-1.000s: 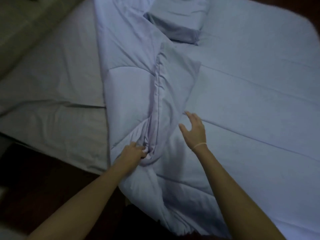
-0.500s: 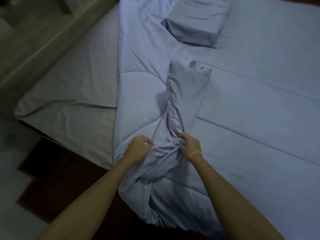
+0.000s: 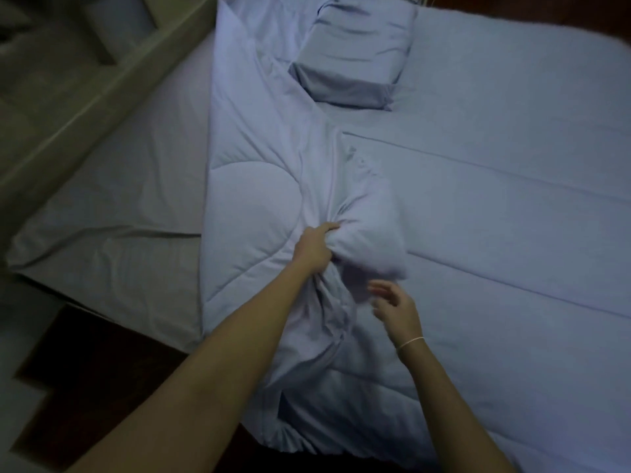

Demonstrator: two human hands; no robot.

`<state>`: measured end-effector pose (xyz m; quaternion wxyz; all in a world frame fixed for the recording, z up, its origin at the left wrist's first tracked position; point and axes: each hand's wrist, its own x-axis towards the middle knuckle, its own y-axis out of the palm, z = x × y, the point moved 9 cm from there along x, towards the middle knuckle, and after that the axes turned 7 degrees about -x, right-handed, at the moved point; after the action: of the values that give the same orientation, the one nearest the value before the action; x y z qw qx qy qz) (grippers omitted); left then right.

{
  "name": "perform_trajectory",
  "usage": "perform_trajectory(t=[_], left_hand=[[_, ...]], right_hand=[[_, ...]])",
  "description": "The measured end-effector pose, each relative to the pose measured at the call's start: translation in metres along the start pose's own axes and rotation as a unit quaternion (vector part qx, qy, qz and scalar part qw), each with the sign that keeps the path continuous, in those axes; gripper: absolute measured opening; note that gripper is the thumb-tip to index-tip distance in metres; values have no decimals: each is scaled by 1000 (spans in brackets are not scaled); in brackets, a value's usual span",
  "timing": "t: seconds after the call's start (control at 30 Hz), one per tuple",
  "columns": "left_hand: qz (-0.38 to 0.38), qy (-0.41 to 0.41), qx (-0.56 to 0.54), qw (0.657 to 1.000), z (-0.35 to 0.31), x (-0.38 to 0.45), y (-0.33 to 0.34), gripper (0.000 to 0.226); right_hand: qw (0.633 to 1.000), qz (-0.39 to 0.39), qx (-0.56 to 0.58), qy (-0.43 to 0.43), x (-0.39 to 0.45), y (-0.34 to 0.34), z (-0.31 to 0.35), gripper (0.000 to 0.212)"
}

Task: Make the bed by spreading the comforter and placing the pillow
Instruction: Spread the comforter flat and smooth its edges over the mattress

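Half done, by the look of it. Left hand (image 3: 316, 249) squeezed tight on a bunched fold of the blue comforter (image 3: 259, 206), near the middle of the bed. Right hand (image 3: 394, 307) loose, fingers spread, holding nothing, just beside the bunched part and a bit blurry. Comforter lying flat and smooth on the right side of the bed, but folded back on itself down the middle in a long lumpy strip. Bare sheet (image 3: 112, 213) showing on the left side, with no cover over it yet. Pillow (image 3: 355, 52) lying at the top of the bed, touching the folded strip, maybe not in its last spot. Left to do, most likely: pull the fold across to the left, smooth the lumps, then set the pillow straight.
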<state>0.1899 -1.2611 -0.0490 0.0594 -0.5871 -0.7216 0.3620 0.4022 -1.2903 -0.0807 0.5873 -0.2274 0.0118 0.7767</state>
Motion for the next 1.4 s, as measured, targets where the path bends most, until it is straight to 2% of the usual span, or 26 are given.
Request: perform_trajectory(t=[0.07, 0.1, 0.17, 0.3, 0.43, 0.5, 0.6, 0.73, 0.87, 0.93, 1.0, 1.03, 1.07, 1.13, 1.17, 1.27, 1.4], left_hand=[[-25, 11, 40, 999, 14, -16, -18, 55], [-35, 12, 49, 998, 23, -24, -27, 56], [-51, 14, 59, 997, 44, -45, -50, 57], [-78, 31, 44, 995, 85, -85, -100, 53], [-106, 35, 2, 994, 120, -121, -146, 54], [-97, 35, -27, 994, 138, -135, -165, 56], [-38, 16, -68, 997, 176, -156, -196, 51], [9, -29, -168, 985, 232, -178, -261, 54], [-68, -44, -246, 966, 281, -184, -343, 38], [-58, -56, -271, 959, 309, -189, -369, 44], [-64, -57, -276, 957, 331, -194, -391, 38], [-79, -59, -282, 954, 342, -199, -404, 34], [-95, -59, -287, 951, 348, -203, -417, 42], [-116, -69, -286, 949, 370, -208, -436, 70], [-126, -74, -273, 951, 383, -209, -444, 77], [-166, -111, -283, 938, 435, -216, -467, 66], [-234, -186, -336, 893, 512, -230, -485, 46]], right_hand=[[995, -86, 41, 24, 7, -24, 7, 26], [993, -110, 38, 37, 11, -31, 12, 37], [994, -105, 4, 38, 21, -26, 32, 59], [998, 5, -65, 24, 35, 47, 76, 76], [985, 120, -64, 107, 27, 157, 78, 104], [979, 158, -71, 111, 18, 207, 79, 97], [973, 176, -149, 19, -2, 282, 101, 71], [959, 204, -184, -71, -40, 377, 138, 52], [944, 233, -193, -133, -71, 458, 177, 54], [935, 248, -187, -168, -91, 502, 195, 59], [929, 268, -175, -188, -105, 542, 212, 59], [925, 283, -166, -190, -112, 563, 219, 57], [922, 302, -151, -188, -119, 582, 226, 55], [918, 344, -116, -160, -129, 618, 235, 53], [918, 364, -93, -128, -132, 631, 234, 52], [909, 410, -73, -32, -136, 671, 223, 44], [890, 446, -92, 16, -127, 715, 205, 47]])
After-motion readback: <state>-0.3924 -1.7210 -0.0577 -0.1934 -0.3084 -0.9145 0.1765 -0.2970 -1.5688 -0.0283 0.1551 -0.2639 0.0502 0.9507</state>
